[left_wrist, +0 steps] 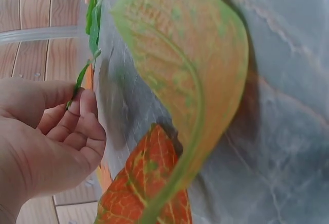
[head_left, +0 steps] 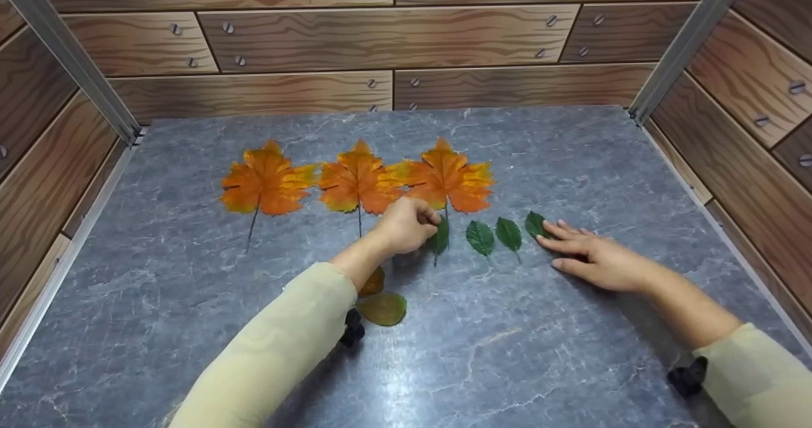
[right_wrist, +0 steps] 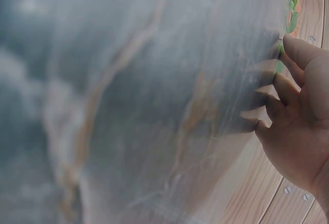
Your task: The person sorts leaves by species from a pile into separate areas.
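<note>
My left hand (head_left: pixel 406 226) pinches a small green leaf (head_left: pixel 442 236) between thumb and fingers, beside the stem of the rightmost orange maple leaf (head_left: pixel 447 177). The left wrist view shows that green leaf (left_wrist: pixel 78 81) edge-on, raised at the fingertips. With fingers spread and fairly straight, my right hand (head_left: pixel 599 262) touches another green leaf (head_left: pixel 535 223), partly covering it. Between the hands lie two more green leaves, one (head_left: pixel 480 238) left of the other (head_left: pixel 509 233). In the right wrist view, the fingertips of the right hand (right_wrist: pixel 303 100) meet the tabletop.
Two further maple leaves, one at left (head_left: pixel 263 181) and one in the middle (head_left: pixel 360 177), complete a row along the back. A yellow-green leaf (head_left: pixel 384 309) and a brownish-orange leaf (head_left: pixel 374 282) lie by my left forearm. Wood-patterned walls (head_left: pixel 380 38) surround the grey marbled table (head_left: pixel 539 364).
</note>
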Demonstrator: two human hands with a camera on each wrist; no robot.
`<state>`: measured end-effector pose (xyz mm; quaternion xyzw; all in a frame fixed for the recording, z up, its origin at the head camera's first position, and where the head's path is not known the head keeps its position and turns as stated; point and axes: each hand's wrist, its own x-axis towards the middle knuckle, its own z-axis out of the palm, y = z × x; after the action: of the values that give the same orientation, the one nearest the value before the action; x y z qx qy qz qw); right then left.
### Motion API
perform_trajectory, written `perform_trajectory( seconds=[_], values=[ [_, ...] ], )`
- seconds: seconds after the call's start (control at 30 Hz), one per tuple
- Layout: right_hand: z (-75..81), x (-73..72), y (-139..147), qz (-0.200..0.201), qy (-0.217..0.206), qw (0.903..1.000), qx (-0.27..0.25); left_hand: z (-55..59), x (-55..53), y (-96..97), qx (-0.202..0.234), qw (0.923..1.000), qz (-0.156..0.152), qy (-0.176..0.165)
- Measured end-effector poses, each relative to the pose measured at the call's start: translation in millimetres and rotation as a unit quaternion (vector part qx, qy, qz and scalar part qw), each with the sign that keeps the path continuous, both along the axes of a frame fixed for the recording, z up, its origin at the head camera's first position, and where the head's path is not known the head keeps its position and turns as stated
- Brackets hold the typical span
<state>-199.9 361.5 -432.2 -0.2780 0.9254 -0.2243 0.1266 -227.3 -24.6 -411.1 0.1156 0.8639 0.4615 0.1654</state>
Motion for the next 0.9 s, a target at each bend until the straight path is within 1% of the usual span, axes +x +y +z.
perform_trajectory(
  seconds=[0.13,0.23,0.4,0.5,0.67,0.9],
  values=[
    [-0.5,-0.7,0,-0.001,0.002,1.0000,0.002,-1.5,2.3,6.5,0.030,0.9994,0.006,-0.017],
    [-0.6,-0.4,0,0.003,0.007,1.0000,-0.001,-3.0,3.7,13.2,0.027,0.9995,0.008,-0.014],
    [-0.1,1.2,0,0.007,0.013,0.9999,-0.004,-6.5,3.7,24.1,0.010,0.9999,0.002,0.004],
    [-0.1,1.6,0,0.003,0.011,0.9999,-0.002,-8.1,3.6,27.7,-0.009,0.9997,-0.003,0.021],
    [0.3,2.0,-1,0.001,0.009,1.0000,0.001,-11.1,3.1,28.8,-0.031,0.9986,-0.006,0.042],
    [0.1,1.2,-1,0.002,0.008,1.0000,-0.002,-14.2,1.5,27.8,-0.038,0.9976,-0.008,0.057]
  ],
)
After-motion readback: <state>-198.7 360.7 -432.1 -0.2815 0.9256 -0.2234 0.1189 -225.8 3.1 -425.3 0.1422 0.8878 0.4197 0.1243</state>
